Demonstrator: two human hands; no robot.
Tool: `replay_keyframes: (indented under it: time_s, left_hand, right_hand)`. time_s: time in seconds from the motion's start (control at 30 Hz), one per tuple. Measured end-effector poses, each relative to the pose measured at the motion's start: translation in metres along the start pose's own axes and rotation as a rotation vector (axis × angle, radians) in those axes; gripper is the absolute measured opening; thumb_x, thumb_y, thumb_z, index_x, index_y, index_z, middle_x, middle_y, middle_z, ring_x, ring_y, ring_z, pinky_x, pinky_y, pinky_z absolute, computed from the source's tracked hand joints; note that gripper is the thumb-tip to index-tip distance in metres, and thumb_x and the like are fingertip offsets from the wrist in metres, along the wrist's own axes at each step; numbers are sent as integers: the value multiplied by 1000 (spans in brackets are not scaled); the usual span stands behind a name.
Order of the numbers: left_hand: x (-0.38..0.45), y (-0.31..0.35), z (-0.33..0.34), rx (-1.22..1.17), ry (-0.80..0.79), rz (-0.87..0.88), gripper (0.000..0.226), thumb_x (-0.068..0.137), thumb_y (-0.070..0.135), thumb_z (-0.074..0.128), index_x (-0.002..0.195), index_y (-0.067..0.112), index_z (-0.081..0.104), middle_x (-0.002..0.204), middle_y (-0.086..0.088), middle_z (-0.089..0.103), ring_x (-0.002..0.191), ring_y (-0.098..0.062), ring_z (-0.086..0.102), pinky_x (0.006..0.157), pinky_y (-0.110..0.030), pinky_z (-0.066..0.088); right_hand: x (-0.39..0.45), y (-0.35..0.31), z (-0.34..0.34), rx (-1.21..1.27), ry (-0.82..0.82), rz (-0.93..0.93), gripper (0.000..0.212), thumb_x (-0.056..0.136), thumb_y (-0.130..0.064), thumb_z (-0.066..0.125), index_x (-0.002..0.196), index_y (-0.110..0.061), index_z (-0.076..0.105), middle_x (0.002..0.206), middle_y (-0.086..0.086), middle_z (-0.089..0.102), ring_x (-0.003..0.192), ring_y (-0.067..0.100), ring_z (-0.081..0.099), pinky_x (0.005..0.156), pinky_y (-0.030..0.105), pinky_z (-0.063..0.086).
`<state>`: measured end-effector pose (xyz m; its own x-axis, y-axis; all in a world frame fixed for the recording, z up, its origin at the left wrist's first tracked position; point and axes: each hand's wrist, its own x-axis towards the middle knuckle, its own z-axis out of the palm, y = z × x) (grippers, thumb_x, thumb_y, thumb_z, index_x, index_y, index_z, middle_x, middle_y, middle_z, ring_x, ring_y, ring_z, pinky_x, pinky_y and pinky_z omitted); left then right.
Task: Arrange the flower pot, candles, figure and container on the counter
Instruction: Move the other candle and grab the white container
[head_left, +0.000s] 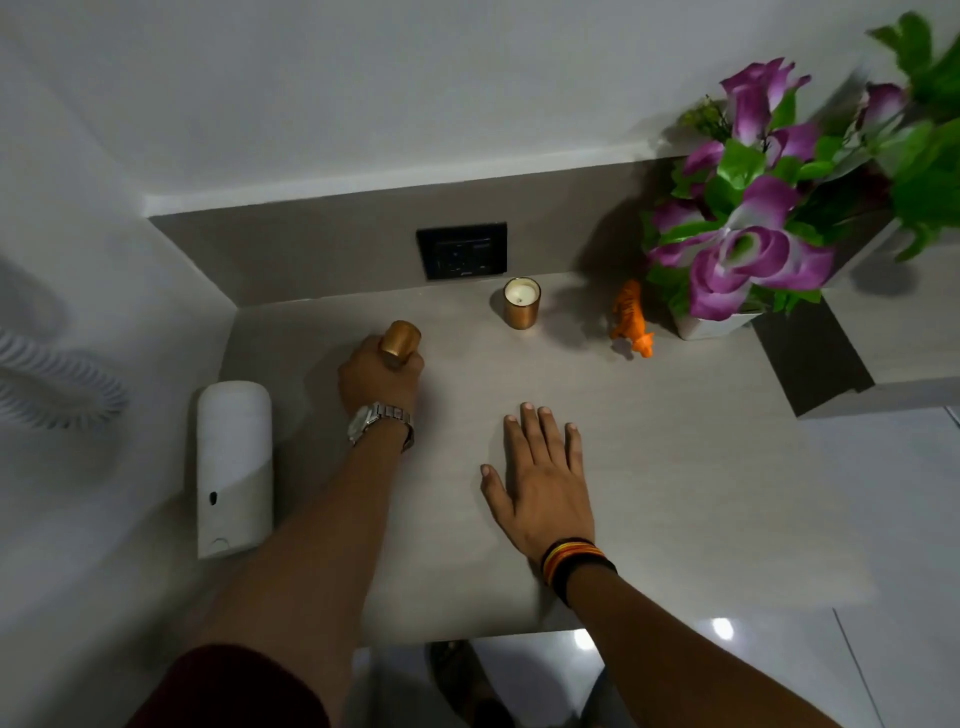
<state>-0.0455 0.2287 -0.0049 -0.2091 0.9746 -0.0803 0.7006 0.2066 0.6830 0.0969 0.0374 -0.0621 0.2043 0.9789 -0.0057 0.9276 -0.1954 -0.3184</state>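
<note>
My left hand grips a gold candle holder, tilted, over the back left of the beige counter. A second gold candle with white wax stands upright near the back wall. To its right is an orange animal figure. Right of that, a white flower pot holds purple flowers. My right hand lies flat on the counter, fingers spread, holding nothing. A tall white container stands at the counter's left edge.
A black wall socket sits in the backsplash behind the upright candle. A dark raised ledge borders the counter on the right. A coiled white hose hangs on the left wall. Glossy floor tiles lie below the front edge.
</note>
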Motion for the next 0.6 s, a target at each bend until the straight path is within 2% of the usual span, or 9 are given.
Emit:
replay_keyframes:
  time_s: [0.1,0.17,0.27,0.4,0.5,0.6]
  left_hand:
    - [13,9,-13,-34,-10,-15,32,82,36,74,98,9,71,93,-14,75,89,-36,71,84,-43,60]
    - [27,18,-19,-4,-16,29,37,80,39,72,90,3,70,90,-17,75,87,-35,70,84,-44,60]
    - [42,31,-20,11,-2,72,38,77,46,69,77,7,68,75,-9,72,72,-28,68,73,-36,58]
    - [46,43,-6,81,-53,134,33,77,43,73,76,11,66,67,0,63,64,-22,62,57,-25,46]
    - [51,43,6,122,-100,115,37,77,44,72,85,8,69,76,-5,68,71,-24,66,60,-27,45]
    - [52,42,12,115,-108,68,40,77,47,72,82,7,68,73,-5,63,73,-28,68,60,-29,45]
  right_hand:
    - [0,-1,-2,5,-11,2,75,104,-62,22,163,-17,27,173,9,20,162,28,10,130,54,5]
    - [-1,0,-2,11,-11,6,75,104,-62,24,163,-17,28,173,9,20,162,28,11,130,54,6]
    - [0,-1,-2,14,-3,13,74,104,-62,27,162,-17,31,172,9,24,161,28,15,130,55,9]
    - [1,-1,-1,6,-4,17,74,103,-63,27,162,-18,31,172,9,24,161,28,14,130,55,8]
    - [2,-1,0,6,-10,22,74,103,-63,27,161,-18,32,172,9,24,161,28,15,130,56,10]
    - [2,-1,0,7,-5,25,74,103,-63,27,161,-17,33,172,9,25,161,29,17,129,57,14]
